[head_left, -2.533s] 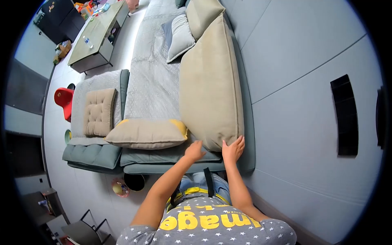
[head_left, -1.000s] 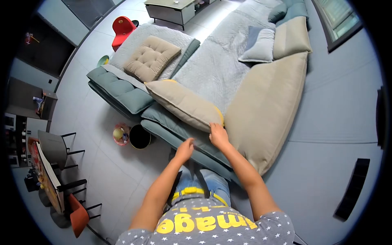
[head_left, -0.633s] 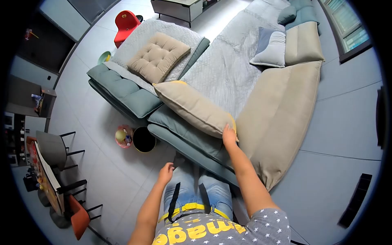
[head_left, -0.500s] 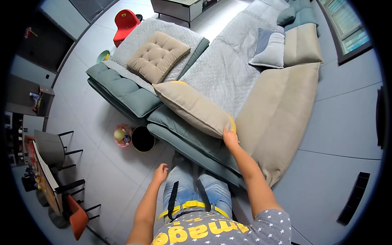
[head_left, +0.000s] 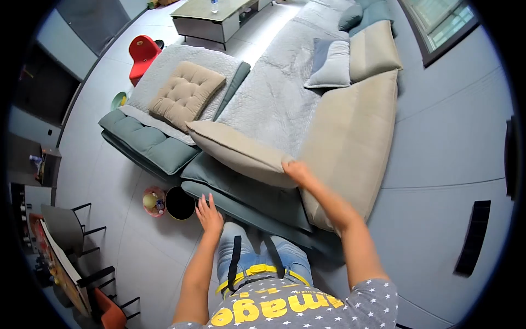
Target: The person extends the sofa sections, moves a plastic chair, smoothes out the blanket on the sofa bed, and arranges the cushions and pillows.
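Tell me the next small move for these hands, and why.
I'd probably bring the left hand up to the left end of the beige cushion standing along the green sofa. The right hand grips only that cushion's right corner, no hand is on its other end, and the left hand is open, holding nothing.

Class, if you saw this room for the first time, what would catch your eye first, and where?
Probably the bright red chair at the upper left, then the yellow lettering on the grey T-shirt at the bottom. Near the middle, the right hand grips the right end of a beige pillow.
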Demonstrator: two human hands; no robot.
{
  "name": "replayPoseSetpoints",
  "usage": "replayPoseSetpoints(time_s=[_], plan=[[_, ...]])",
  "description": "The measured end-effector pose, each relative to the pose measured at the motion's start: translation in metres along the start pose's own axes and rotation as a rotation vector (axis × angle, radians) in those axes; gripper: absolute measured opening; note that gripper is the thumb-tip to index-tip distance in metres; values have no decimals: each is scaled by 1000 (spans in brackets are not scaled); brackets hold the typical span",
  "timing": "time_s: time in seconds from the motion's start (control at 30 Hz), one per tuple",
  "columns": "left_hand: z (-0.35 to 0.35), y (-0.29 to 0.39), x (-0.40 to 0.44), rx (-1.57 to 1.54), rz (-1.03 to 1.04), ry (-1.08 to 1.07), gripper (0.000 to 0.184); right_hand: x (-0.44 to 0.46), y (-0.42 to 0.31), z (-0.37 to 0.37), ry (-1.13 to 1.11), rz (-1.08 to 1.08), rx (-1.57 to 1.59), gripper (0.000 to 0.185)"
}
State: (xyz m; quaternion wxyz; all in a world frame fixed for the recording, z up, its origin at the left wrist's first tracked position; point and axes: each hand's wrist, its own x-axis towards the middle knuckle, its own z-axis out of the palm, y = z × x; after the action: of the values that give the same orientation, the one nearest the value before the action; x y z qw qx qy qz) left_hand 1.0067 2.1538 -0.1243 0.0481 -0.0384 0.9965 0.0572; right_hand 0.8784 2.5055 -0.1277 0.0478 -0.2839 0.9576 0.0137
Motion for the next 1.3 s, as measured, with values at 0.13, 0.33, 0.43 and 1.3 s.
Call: replayPoseSetpoints(time_s=[0.13, 0.33, 0.43, 1.3], plan=[[-35, 19, 84, 60, 63, 87, 92, 31, 56, -70, 175, -413, -169, 31], [-15, 18, 205, 243, 376, -463, 102, 42, 115, -100, 265, -373, -199, 28], [8, 26, 218, 243, 432, -544, 98, 52, 130, -73, 264, -52, -161, 31], [28, 132, 203, -526, 851, -48, 23, 157, 17, 56, 528, 1871, 983, 39]])
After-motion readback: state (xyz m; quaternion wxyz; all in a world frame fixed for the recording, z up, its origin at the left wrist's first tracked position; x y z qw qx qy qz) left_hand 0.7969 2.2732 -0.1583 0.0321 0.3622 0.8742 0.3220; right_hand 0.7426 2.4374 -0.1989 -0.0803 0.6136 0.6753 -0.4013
